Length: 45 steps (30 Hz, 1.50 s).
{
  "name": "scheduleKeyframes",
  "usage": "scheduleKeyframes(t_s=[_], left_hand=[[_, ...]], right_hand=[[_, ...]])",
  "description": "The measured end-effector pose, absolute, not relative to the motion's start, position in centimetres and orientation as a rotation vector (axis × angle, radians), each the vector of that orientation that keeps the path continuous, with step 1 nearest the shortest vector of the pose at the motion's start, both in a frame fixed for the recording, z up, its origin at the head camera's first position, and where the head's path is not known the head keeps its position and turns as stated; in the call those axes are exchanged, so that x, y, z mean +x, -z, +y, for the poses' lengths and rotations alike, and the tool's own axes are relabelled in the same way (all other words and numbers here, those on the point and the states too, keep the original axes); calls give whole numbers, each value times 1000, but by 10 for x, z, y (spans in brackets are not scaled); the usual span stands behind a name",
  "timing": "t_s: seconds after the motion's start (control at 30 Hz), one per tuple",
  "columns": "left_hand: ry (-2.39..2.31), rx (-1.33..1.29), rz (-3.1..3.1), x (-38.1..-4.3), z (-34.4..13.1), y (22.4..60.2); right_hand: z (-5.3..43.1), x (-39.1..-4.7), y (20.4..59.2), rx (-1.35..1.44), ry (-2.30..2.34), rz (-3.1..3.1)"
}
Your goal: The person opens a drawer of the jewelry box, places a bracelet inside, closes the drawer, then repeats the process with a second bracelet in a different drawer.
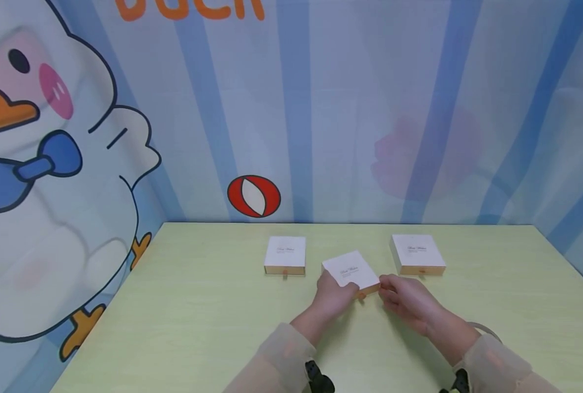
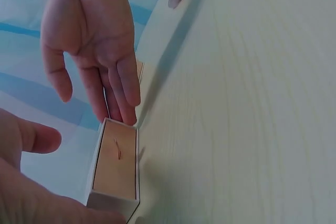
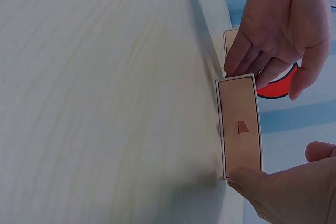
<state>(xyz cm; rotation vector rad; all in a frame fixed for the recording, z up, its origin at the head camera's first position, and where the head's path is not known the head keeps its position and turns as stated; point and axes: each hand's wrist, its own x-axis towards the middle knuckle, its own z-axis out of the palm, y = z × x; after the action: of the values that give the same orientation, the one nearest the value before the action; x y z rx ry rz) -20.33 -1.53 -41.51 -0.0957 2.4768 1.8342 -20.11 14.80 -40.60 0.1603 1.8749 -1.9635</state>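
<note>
A pale, wood-grained table [image 1: 198, 305] is backed by a blue striped cloth [image 1: 340, 109], on which a white duck [image 1: 55, 218] is printed at the left and a red-and-white ball [image 1: 269, 195] above the table's back edge. Over the table's middle, a white box [image 1: 346, 268] is turned at a slant, between and slightly in front of a left box [image 1: 285, 249] and a right box [image 1: 417, 251]. Its opposite ends are touched by the outstretched fingers of the left hand [image 1: 334, 295] and the right hand [image 1: 411, 303].
</note>
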Motion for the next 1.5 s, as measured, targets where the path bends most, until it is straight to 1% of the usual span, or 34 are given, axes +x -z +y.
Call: scheduleKeyframes(t_s=[0.3, 0.63, 1.0, 1.5], left_hand=[[-1875, -206, 2380, -190, -8, 411], [-1765, -358, 2354, -179, -5, 403], [-1756, -370, 2326, -179, -7, 402], [-1785, -338, 2340, -189, -9, 407]], right_hand=[[148, -204, 406, 126, 1935, 1891], [150, -206, 407, 89, 1931, 1887], [149, -205, 408, 126, 1936, 1895], [145, -204, 405, 182, 1948, 1881]])
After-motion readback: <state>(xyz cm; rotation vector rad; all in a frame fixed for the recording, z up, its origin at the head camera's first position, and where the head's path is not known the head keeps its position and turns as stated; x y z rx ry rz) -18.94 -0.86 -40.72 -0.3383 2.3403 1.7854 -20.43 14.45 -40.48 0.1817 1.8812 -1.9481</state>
